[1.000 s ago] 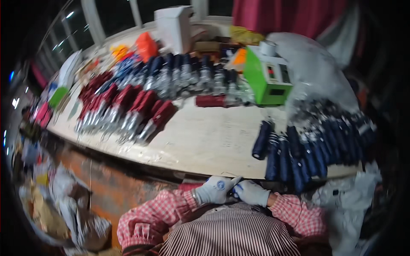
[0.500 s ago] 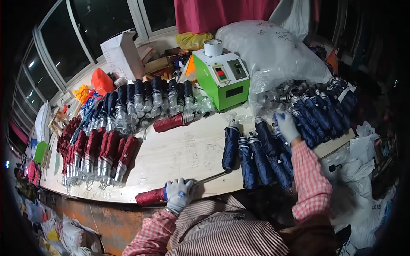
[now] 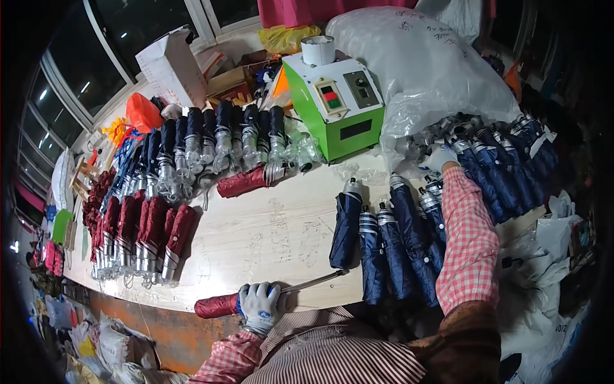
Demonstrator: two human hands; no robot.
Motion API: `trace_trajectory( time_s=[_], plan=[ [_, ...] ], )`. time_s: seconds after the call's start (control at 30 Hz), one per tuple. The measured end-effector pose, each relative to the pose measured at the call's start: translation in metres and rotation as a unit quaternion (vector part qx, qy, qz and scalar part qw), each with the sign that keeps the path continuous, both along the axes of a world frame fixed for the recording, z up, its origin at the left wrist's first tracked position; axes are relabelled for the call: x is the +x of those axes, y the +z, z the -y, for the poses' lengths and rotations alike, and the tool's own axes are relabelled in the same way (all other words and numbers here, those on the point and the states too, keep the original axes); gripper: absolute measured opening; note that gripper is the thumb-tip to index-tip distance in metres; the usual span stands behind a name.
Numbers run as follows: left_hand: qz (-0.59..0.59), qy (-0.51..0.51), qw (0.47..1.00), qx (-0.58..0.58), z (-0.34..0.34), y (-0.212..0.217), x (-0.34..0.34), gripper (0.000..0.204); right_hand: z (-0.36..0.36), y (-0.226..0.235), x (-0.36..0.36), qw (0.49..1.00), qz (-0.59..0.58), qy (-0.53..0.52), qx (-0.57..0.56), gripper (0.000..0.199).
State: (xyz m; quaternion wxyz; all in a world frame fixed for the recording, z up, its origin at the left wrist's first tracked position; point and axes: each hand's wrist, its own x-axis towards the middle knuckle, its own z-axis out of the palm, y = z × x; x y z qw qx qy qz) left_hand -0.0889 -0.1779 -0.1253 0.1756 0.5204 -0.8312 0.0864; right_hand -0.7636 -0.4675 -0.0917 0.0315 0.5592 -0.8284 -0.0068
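At the near edge of the worktop (image 3: 268, 237), the left hand (image 3: 259, 306), gloved, is clenched around a folded red umbrella (image 3: 216, 306) whose metal shaft (image 3: 316, 281) points right toward a row of navy umbrellas (image 3: 390, 243). Farther right, the right hand (image 3: 440, 157) reaches into a heap of navy umbrellas (image 3: 505, 160), touching them; I cannot tell whether it grips one.

Single head-worn fisheye view, looking steeply down and forward across the worktable (image 3: 275, 237) from its near edge. The green machine (image 3: 336, 105) stands beyond centre; windows curve behind it to the left. Close range; the rim bends and darkens.
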Motion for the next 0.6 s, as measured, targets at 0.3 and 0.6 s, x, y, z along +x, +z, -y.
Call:
trace_trajectory(
  time_s=[0.3,0.6],
  plan=[
    [0.004,-0.004,1.000,-0.003,-0.012,0.013,-0.006,0.027,-0.068,0.084,0.074,0.962,0.114,-0.018,-0.246,0.058],
    [-0.085,-0.013,0.996,0.018,-0.032,0.034,0.017,0.019,-0.278,0.162,0.283,0.812,0.443,0.304,-0.228,0.064]
  ],
)
